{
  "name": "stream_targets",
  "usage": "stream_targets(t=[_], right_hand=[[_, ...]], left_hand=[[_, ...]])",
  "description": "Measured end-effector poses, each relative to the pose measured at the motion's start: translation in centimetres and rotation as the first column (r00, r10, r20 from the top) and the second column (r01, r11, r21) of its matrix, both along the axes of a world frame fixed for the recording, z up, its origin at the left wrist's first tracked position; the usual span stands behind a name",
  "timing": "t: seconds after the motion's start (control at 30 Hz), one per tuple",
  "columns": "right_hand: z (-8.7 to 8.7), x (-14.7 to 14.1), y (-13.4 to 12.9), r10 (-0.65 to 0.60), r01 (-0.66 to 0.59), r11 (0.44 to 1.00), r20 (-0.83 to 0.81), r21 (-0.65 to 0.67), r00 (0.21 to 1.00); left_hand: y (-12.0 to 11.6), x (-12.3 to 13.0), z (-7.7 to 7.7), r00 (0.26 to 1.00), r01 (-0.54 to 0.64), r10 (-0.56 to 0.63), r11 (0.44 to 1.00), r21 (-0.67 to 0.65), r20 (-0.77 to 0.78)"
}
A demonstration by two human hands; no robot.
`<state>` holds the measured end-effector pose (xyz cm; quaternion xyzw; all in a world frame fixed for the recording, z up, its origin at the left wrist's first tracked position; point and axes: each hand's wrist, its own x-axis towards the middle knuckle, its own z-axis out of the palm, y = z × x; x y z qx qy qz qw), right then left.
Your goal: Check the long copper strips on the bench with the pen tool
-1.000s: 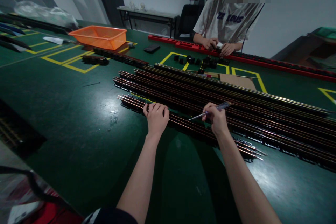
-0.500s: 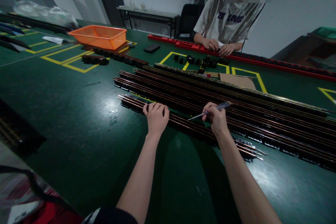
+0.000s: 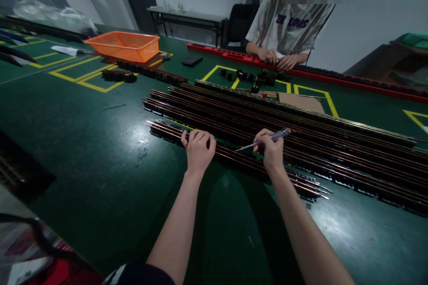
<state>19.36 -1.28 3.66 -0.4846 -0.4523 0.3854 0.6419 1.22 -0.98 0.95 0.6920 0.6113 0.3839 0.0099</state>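
A long black strip with copper-coloured rods [image 3: 230, 155] lies slantwise across the green table in front of me. My left hand [image 3: 199, 144] is closed over its left half, with the fingers curled round the far edge. In my right hand [image 3: 270, 149] is a slim screwdriver [image 3: 280, 134] with a clear handle, gripped like a pen. The screwdriver's tip points left and down at the strip's rods; whether it touches them I cannot tell. Just beyond, a row of longer similar strips [image 3: 321, 151] lies side by side, close to my right hand.
An orange basket [image 3: 142, 53] stands at the back left. Small black parts [image 3: 265, 78] and a piece of cardboard [image 3: 301, 102] lie past the strips. Across the table a co-worker [image 3: 284, 22] has both hands at a long red rail [image 3: 230, 56]. A thin rod [image 3: 113, 107] lies at left.
The near strip has slid slightly left. My right hand and the screwdriver have moved a little left too, while my left hand stays on the strip.
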Motion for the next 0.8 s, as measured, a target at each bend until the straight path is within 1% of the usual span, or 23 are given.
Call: stream_targets(t=[0.1, 0.27, 0.37, 0.47, 0.6, 0.8], right_hand=[[0.1, -0.4, -0.2, 0.010, -0.010, 1.000, 0.034, 0.022, 0.999], [0.3, -1.3, -0.9, 0.045, -0.055, 0.996, 0.135, 0.067, 0.990], [0.4, -1.7, -1.1, 0.041, -0.057, 0.995, 0.187, 0.078, 0.982], [0.5, -1.8, -1.2, 0.034, -0.055, 0.995, 0.228, 0.083, 0.973], [0.5, -1.8, -1.2, 0.049, -0.072, 0.993, 0.232, 0.093, 0.972], [0.4, -1.5, -1.0, 0.087, -0.097, 0.994, 0.175, 0.054, 0.981]], left_hand=[[0.0, 0.0, -0.1, 1.000, 0.008, -0.008, 1.000, 0.012, -0.008], [-0.1, 0.2, -0.1, 0.998, 0.038, -0.037, 0.999, 0.028, -0.044], [-0.2, 0.2, -0.1, 0.998, 0.047, -0.045, 0.999, 0.027, -0.053], [-0.1, 0.3, -0.2, 0.994, 0.081, -0.078, 0.996, 0.028, -0.076], [0.0, 0.2, -0.3, 0.985, 0.129, -0.126, 0.991, 0.019, -0.119], [0.2, 0.1, -0.4, 0.987, 0.110, -0.109, 0.994, 0.009, -0.119]])
